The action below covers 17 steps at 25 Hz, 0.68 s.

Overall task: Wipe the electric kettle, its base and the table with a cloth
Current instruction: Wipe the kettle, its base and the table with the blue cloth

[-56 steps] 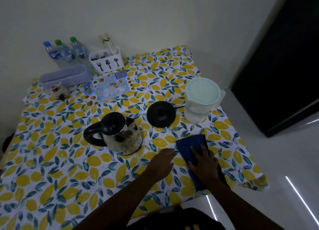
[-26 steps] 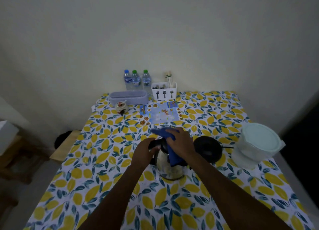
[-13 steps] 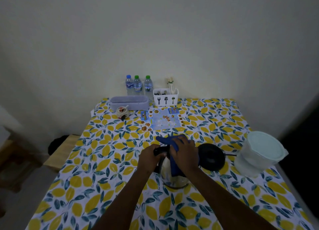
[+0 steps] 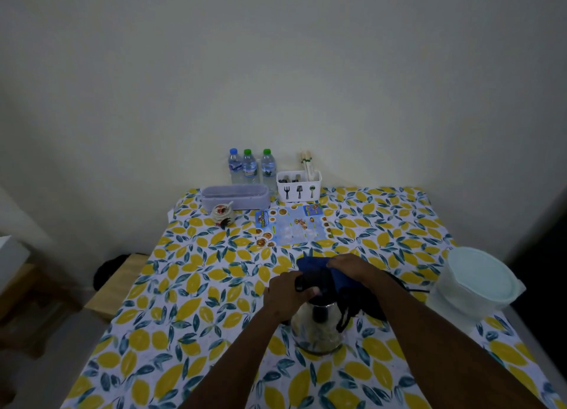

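While your left hand (image 4: 283, 295) closes its grip on the kettle (image 4: 319, 326) handle, your right hand (image 4: 349, 266) presses the blue cloth (image 4: 313, 264) over its top. Behind the kettle, its base (image 4: 399, 281) looks untouched; the table (image 4: 190, 286) around it awaits wiping.

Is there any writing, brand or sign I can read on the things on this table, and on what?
No words are legible.
White cutlery caddy: fork, spatula and spoon pictograms, no words.
Blue leaflet: printed text and food pictures, too small and blurred.
Three water bottles: labels too small to read.
Kettle, blue cloth: no visible text.
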{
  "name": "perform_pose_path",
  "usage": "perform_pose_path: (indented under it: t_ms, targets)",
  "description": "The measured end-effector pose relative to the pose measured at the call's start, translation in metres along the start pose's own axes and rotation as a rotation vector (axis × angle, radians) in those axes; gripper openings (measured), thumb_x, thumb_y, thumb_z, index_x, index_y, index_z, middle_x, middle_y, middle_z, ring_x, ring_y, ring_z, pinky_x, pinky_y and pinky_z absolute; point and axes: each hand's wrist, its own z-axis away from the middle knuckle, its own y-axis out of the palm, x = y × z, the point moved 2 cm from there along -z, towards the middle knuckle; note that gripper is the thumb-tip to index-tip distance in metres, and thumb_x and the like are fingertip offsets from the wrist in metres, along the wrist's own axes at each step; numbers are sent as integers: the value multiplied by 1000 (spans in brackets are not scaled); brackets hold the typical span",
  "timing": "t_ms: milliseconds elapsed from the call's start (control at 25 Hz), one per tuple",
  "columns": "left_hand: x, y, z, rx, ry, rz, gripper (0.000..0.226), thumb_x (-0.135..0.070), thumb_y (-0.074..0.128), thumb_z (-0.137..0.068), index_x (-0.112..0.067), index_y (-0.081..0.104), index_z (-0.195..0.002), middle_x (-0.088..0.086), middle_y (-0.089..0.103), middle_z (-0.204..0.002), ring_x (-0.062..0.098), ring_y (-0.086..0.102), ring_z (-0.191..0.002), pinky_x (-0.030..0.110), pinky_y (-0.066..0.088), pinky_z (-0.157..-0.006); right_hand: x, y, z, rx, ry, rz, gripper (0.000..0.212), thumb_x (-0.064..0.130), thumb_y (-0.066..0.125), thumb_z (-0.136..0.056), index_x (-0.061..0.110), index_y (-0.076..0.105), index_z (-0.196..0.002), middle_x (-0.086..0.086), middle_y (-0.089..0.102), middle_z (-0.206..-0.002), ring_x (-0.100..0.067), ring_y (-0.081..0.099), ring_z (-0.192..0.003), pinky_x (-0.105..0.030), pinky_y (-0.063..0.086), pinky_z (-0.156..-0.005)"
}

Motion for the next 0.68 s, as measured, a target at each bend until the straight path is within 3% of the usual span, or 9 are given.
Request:
perform_pose_path:
  t_ms: [80, 160, 240, 320, 480, 560, 680]
  targets:
    - [4, 4, -2, -14, 11, -1, 51, -61, 58, -84, -11, 60, -93, 11, 59, -81, 28, 60, -81, 37, 38, -66, -19, -2, -2, 23, 46, -93, 23, 24, 53, -96, 7, 60, -110, -12, 56, -119, -25, 54, -106, -42, 43, -96]
    - [6, 6, -3, -3, 8, 7, 52, -61, 59, -83, -13, 62, -104, 10, 65, -94, 26, 61, -90, 36, 44, -75, -42, 5, -8, 45, 116, -316, 33, 15, 51, -97, -2, 55, -126, -19, 60, -123, -35, 58, -107, -47, 45, -93]
    - [8, 7, -4, 19, -13, 33, 53, -58, 62, -83, -15, 62, -113, 9, 66, -103, 25, 61, -96, 41, 49, -83, -58, 18, -8, 49, 185, -635, 35, 10, 47, -99, -8, 50, -129, -22, 63, -99, -39, 59, -85, -46, 47, -76]
    - [8, 6, -5, 26, -10, 41, 55, -58, 62, -83, -15, 61, -116, 10, 65, -107, 27, 61, -99, 43, 49, -86, -68, 29, -7, 41, 188, -865, 29, 12, 45, -99, -5, 51, -122, -15, 58, -84, -30, 54, -72, -40, 44, -67]
    - [8, 3, -5, 59, -56, 135, 53, -48, 67, -84, -15, 57, -125, 8, 64, -118, 25, 59, -110, 45, 48, -94, -90, 51, -5, -108, 96, -978, 38, 11, 45, -99, -7, 46, -132, -16, 58, -103, -35, 55, -96, -53, 41, -94]
    - [8, 2, -5, 86, -80, 156, 55, -46, 68, -84, -14, 55, -126, 9, 63, -122, 26, 59, -113, 47, 48, -96, -97, 72, 6, -207, 67, -1041, 37, 11, 39, -101, -7, 44, -133, -17, 59, -105, -38, 56, -98, -52, 42, -93]
    - [8, 0, -7, 111, -111, 144, 58, -46, 68, -84, -13, 51, -128, 8, 59, -125, 26, 55, -116, 46, 46, -98, -92, 116, 42, -533, 92, -884, 35, 16, 41, -102, 3, 42, -134, -16, 51, -129, -38, 50, -119, -52, 43, -101]
